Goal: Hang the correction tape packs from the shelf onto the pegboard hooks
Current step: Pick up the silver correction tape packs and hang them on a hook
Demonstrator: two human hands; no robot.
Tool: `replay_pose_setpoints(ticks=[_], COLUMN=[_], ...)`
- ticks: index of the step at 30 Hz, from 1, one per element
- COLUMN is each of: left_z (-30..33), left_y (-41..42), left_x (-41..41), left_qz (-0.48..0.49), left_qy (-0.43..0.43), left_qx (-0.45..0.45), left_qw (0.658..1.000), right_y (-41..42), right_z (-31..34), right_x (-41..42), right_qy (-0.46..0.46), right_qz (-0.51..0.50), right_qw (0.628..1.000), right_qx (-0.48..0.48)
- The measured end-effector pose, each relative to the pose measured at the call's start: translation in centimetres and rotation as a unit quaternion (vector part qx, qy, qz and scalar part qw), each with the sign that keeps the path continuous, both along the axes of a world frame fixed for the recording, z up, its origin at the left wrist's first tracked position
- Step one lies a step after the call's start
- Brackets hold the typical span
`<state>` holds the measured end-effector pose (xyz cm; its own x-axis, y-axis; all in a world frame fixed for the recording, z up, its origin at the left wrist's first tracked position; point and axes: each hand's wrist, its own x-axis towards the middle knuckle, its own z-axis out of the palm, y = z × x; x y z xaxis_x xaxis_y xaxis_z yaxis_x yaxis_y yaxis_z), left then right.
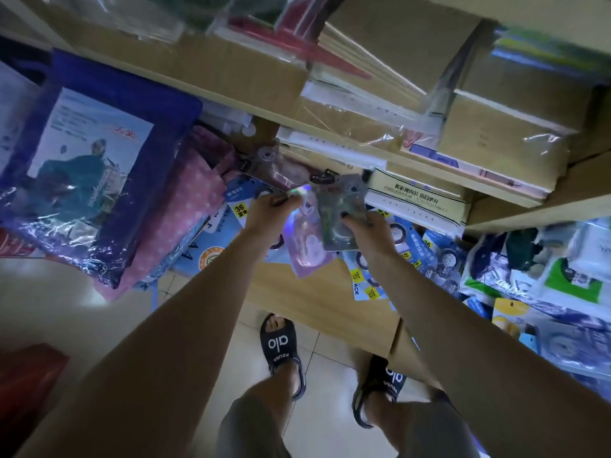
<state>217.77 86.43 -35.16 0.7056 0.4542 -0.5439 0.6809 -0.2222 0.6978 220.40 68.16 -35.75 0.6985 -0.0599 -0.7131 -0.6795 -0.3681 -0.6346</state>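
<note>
Right hand (pixel 367 231) pinching grey correction tape pack (pixel 342 213), thumb on its face. Left hand (pixel 269 213) curling fingers round pack stack edge (pixel 254 193); purple pack (pixel 309 249) hanging between. More packs (pixel 429 256) lying on wooden shelf (pixel 297 292).

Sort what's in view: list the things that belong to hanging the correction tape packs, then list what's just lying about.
Belongs to the job:
- grey pack, held by the right hand
- pink pack, below the left hand; its grip is unclear
- blue packs lying on the shelf

Just lying about:
- purple bagged garment
- pink dotted fabric
- paper stacks
</note>
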Motion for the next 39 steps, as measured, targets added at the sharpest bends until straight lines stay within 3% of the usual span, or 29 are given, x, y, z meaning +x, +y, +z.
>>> replay_pose_setpoints(ticks=[6,14,21,27,30,32,37,39], left_z=[-2.5,-2.4,-2.2,-1.7,-0.5,0.1,-0.4,-0.3], left_y=[0.0,1.0,3.8,4.7,4.7,4.9,4.8,4.4], left_x=[1.5,1.4,2.9,4.1,4.9,5.5,7.0,7.3], left_qz=[0.082,0.096,0.205,0.129,0.131,0.066,0.143,0.124], left_qy=[-0.003,0.019,0.001,0.029,0.054,0.082,0.080,0.079], left_qx=[-0.015,-0.057,-0.119,-0.127,-0.055,0.038,-0.066,-0.074], left_qw=[0.996,0.994,0.972,0.983,0.988,0.994,0.984,0.986], right_y=[1.1,1.9,2.7,2.2,1.2,0.4,-0.1,0.1], right_z=[-5.3,-2.3,-1.8,-1.5,-1.6,-1.8,-1.6,-1.6], right_x=[0.9,2.4,3.2,1.7,1.0,0.7,0.8,0.9], right_qy=[-0.028,0.062,0.107,0.048,0.023,0.017,0.045,0.046], right_qz=[0.022,-0.022,-0.020,-0.030,-0.065,-0.099,-0.113,-0.124], right_qw=[0.999,0.997,0.991,0.990,0.989,0.983,0.974,0.970], right_qx=[-0.009,0.049,0.081,0.132,0.128,0.152,0.192,0.206])
